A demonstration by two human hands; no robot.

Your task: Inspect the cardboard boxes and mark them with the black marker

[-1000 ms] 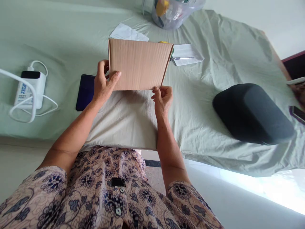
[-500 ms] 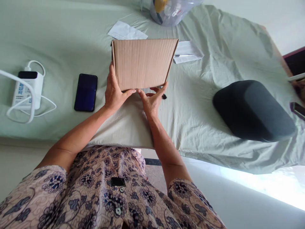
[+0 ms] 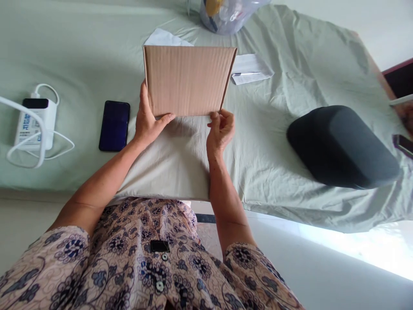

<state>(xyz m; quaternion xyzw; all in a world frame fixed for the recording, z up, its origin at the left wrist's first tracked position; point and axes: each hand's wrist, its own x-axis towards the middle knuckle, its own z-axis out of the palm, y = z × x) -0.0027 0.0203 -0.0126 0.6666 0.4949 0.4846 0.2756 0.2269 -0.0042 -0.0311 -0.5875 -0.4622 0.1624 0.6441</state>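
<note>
Green cloth (image 3: 264,142), phone (image 3: 114,126), papers (image 3: 256,63), plastic tub (image 3: 226,19)

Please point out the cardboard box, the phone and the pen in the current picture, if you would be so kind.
cardboard box (image 3: 190,81): head view, middle of its broad ribbed face
phone (image 3: 114,126): head view, middle of its dark screen
pen (image 3: 246,74): head view, middle of its barrel

the cardboard box (image 3: 190,82) hides part of the left hand (image 3: 147,125) and of a white sheet (image 3: 166,38); the top edge crops a clear tub (image 3: 226,21), the left edge a white cable (image 3: 19,106); the small print on the white device (image 3: 50,116) is unreadable.
</note>
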